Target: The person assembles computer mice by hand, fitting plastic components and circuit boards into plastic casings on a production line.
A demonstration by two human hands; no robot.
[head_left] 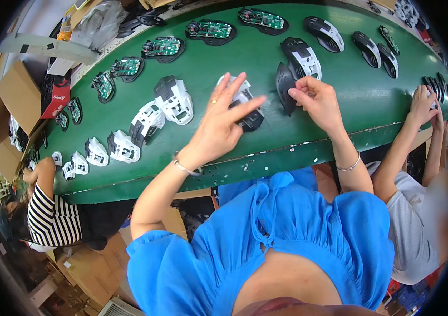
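Note:
My left hand [217,120], fingers spread, hovers over a white and black mouse shell [253,120] and partly hides it. Whether the fingertips touch that shell I cannot tell. My right hand [316,100] has its thumb and forefinger closed on the edge of a dark, curved mouse cover [285,87]. This cover stands tilted, close against another black and white mouse shell [300,57] just behind it. Left of my left hand lie two more white and black shells, one upright-looking [175,100] and one at an angle [147,122].
Across the green worktop [224,58], mouse bases with green circuit boards [210,30] line the far side. Several white shells [124,146] run along the near left edge. Assembled-looking mice [324,34] lie far right. Co-workers sit at both sides; one's hands [423,108] handle parts.

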